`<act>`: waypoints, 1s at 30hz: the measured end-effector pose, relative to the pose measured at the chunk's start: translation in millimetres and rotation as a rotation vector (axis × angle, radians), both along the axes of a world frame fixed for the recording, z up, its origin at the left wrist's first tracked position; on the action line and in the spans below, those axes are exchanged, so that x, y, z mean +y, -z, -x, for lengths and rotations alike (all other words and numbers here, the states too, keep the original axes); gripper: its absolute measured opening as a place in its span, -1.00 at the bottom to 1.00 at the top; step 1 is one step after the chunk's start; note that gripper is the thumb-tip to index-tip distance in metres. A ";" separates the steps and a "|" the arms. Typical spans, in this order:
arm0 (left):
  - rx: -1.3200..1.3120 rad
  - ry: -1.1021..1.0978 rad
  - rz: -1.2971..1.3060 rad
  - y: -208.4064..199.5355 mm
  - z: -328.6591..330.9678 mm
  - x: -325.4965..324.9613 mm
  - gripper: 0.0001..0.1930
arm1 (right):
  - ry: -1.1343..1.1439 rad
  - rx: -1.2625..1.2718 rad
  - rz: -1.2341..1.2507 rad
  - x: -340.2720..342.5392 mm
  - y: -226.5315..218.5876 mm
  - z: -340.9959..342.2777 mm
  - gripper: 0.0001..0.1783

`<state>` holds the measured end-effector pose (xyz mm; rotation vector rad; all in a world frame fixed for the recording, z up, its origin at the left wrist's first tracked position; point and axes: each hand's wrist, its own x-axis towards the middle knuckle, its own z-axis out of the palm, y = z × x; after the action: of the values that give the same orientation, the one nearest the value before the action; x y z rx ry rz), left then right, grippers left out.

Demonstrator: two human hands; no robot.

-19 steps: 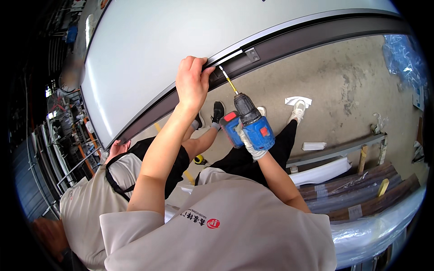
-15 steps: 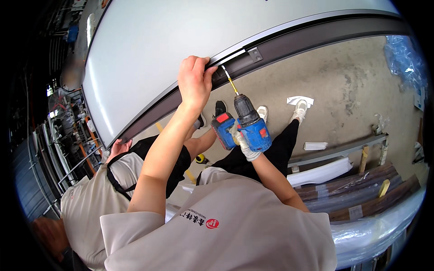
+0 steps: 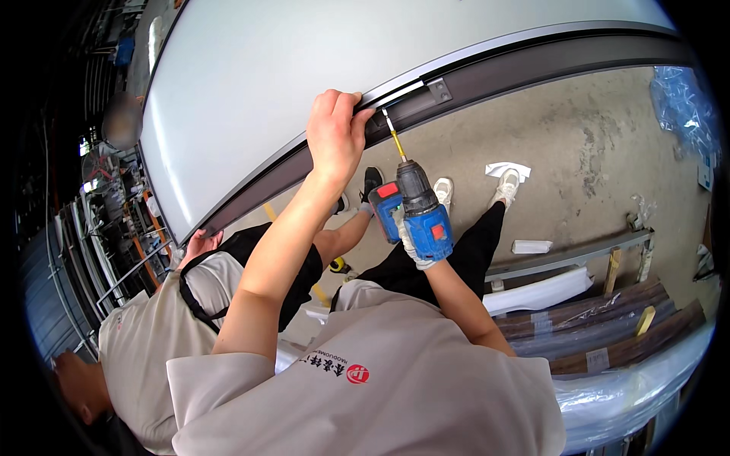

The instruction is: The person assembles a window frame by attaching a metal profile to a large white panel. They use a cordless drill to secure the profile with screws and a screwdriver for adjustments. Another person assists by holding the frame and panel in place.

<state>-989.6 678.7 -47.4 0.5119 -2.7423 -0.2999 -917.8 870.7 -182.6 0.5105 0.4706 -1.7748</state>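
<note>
My right hand [image 3: 408,242], in a pale glove, is wrapped round the handle of a blue and black cordless drill [image 3: 430,232]. The drill's long yellow-shanked bit [image 3: 397,140] points up to the dark edge frame [image 3: 525,76] of a large pale panel [image 3: 289,68], its tip close to my left fingers. Bare, my left hand [image 3: 334,137] bends over that edge with thumb and fingers pinched together; whatever lies between them is hidden. Just right of it runs a bright silver strip [image 3: 399,93], ending at a small metal bracket [image 3: 439,90] on the frame.
At the left a co-worker's hand [image 3: 201,247] touches the panel's lower corner. Below the panel are the co-worker's legs and a yellow tape measure [image 3: 340,265]. Wrapped brown profiles [image 3: 608,319] lie on a rack at lower right. Blue plastic film [image 3: 684,106] hangs at far right.
My left hand and the drill bit have shifted slightly right in the picture, along with the frame and bracket. The drill body has turned a little more upright. My grip looks the same.
</note>
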 end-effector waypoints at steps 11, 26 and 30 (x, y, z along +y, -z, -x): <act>0.011 0.020 0.021 3.5 -0.3 -1.5 -0.78 | -0.142 0.000 0.296 14.9 33.0 -3.0 -0.81; 0.029 0.023 0.047 4.0 -5.3 -0.7 -0.78 | 0.192 0.522 -0.205 14.8 -33.6 -11.2 -0.71; 0.028 0.010 0.044 3.0 -5.4 -0.4 -0.78 | 0.274 -0.177 0.420 14.4 -19.7 -3.1 -0.43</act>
<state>-984.3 678.3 -50.3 0.4787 -2.7185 -0.2471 -914.8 885.1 -162.9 0.4416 -0.1038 -1.9994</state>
